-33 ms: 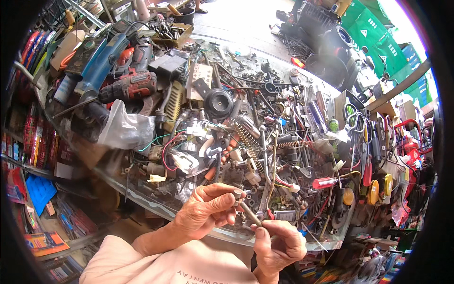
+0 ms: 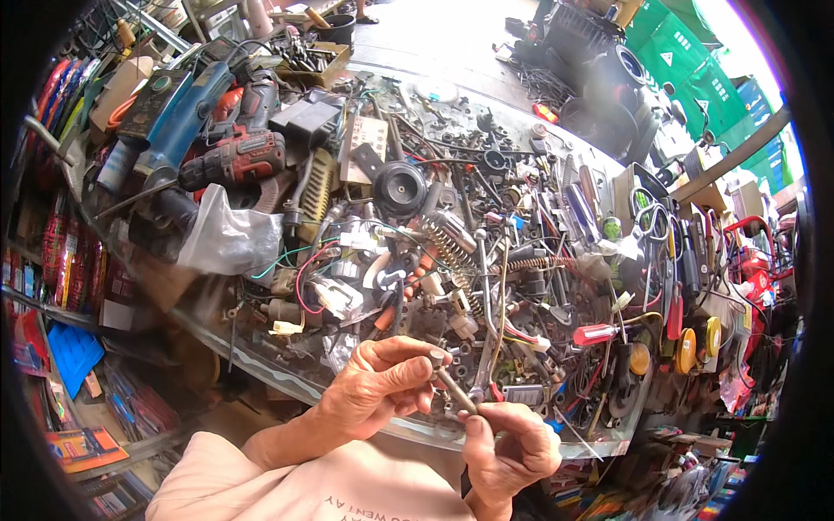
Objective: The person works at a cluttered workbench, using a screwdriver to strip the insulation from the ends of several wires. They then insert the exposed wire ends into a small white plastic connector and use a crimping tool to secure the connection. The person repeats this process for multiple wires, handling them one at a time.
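Note:
My left hand (image 2: pixel 373 391) is closed, its thumb and forefinger pinched on one end of a grey metal bolt (image 2: pixel 455 388), at a hexagonal head or nut. My right hand (image 2: pixel 512 447) pinches the bolt's other end between thumb and forefinger. Both hands are over the near edge of a glass-topped bench (image 2: pixel 261 369). Around them lie loose metal parts, a coil spring (image 2: pixel 465 286), a long-handled wrench (image 2: pixel 486 330), wires with white connectors (image 2: pixel 339 297) and a red-handled screwdriver (image 2: pixel 595 335).
A red cordless drill (image 2: pixel 234 161), a blue grinder (image 2: pixel 182 122) and a plastic bag (image 2: pixel 226 234) are at left. A black disc (image 2: pixel 398 189) lies mid-bench. Scissors and hand tools (image 2: pixel 660 226) crowd the right; packed shelves (image 2: pixel 113 408) flank the bench; green panels (image 2: pixel 691 78) stand beyond.
My right hand has shifted very slightly left along with its end of the bolt. The grip of both hands looks the same.

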### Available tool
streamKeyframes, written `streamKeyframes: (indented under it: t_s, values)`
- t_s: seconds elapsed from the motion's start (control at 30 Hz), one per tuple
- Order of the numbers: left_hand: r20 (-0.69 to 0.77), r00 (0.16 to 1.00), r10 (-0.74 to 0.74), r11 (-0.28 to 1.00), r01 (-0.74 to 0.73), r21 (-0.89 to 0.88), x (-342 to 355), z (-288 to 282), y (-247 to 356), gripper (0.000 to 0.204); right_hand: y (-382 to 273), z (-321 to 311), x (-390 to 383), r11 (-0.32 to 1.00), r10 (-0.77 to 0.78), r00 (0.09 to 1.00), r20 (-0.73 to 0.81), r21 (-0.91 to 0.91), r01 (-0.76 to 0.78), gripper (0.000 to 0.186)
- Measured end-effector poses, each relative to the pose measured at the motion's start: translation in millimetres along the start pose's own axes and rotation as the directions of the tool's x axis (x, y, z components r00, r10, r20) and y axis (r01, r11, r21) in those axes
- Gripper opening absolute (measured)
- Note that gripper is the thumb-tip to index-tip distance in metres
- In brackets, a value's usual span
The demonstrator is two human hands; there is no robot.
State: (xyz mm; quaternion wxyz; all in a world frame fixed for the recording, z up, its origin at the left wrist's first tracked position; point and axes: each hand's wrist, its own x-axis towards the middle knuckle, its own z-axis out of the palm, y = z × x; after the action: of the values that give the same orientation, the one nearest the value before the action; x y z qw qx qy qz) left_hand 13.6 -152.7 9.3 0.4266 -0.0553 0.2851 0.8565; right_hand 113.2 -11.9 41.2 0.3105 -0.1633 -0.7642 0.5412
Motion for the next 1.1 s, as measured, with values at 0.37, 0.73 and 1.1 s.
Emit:
streamKeyframes:
  t_s: [0.37,0.73,1.1]
  values:
    - [0.054,0.958,0.281,0.852,-0.275,0.446,-3.7,10.6,4.9,0.023,10.3,-15.9,8.5,0.998,-0.045,0.98,0.192,-0.023,0.051,0.026]
    - [0.003,0.89,0.457,0.702,-0.362,0.613,2.3,19.2,4.6,0.022,53.1,-73.0,5.7,0.88,0.018,0.927,-0.375,-0.434,-0.193,0.008]
    - [0.439,0.672,0.597,0.009,-0.553,0.833,25.4,24.4,43.0,0.024,67.1,-84.3,3.5,0.668,-0.085,0.958,-0.275,-0.729,-0.15,0.013]
